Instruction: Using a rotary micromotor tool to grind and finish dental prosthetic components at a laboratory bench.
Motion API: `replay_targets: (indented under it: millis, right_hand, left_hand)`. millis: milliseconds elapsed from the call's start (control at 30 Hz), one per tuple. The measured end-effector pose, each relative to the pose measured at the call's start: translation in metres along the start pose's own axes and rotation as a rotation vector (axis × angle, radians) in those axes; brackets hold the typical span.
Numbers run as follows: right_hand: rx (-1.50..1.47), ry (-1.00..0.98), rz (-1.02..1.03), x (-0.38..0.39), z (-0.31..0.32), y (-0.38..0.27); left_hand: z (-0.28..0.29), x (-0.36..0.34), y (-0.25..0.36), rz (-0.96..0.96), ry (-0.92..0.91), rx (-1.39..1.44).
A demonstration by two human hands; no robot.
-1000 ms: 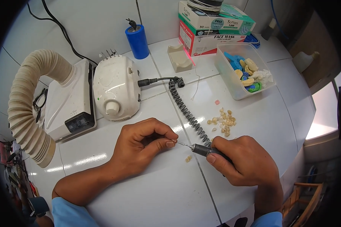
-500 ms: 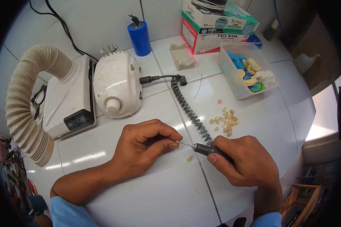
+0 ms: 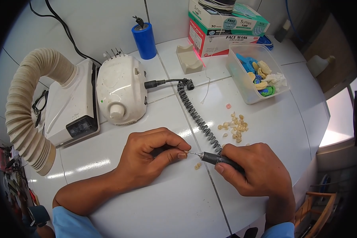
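Note:
My left hand (image 3: 146, 158) is closed in a pinch on a small piece (image 3: 186, 152), mostly hidden by the fingertips. My right hand (image 3: 254, 170) grips a dark rotary handpiece (image 3: 212, 158), its slim metal bit meeting the piece at the left fingertips. A coiled grey cord (image 3: 196, 115) runs from the handpiece back to a white rounded control unit (image 3: 121, 89). Several small cream tooth-like pieces (image 3: 236, 127) lie above my right hand, others (image 3: 197, 166) just below the bit, and a small pink square (image 3: 228, 106) lies farther back.
A white suction box (image 3: 71, 111) with a ribbed hose (image 3: 22, 103) stands left. Behind are a blue cylinder (image 3: 144, 45), a beige holder (image 3: 189, 61) and stacked boxes (image 3: 212, 47). A clear tub (image 3: 242, 91) of moulds sits right, a wooden frame (image 3: 313, 214) below, dark clutter (image 3: 18, 190) far left.
My left fingertips and thumb have shifted slightly to the right around the piece. The handpiece stays in my right hand with its bit at the same place; little else differs.

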State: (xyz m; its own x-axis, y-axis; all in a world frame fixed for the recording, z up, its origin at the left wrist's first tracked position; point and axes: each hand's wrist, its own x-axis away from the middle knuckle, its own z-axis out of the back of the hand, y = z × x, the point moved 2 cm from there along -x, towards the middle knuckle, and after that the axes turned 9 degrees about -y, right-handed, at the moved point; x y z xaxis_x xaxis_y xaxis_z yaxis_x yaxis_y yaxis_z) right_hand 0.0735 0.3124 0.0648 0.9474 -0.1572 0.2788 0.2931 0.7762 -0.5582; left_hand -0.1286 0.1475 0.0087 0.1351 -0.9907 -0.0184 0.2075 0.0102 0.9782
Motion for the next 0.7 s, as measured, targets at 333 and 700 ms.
replay_targets:
  millis: [333, 700]
  right_hand:
    - [0.002, 0.001, -0.013, -0.0001, -0.0016, 0.0005]
    - [-0.011, 0.009, -0.023, 0.0000, -0.0022, -0.0011]
  left_hand:
    - [-0.0017, 0.0020, -0.0018, 0.042, 0.013, 0.027]
    - [-0.0023, 0.0028, -0.0052, 0.041, 0.030, 0.049]
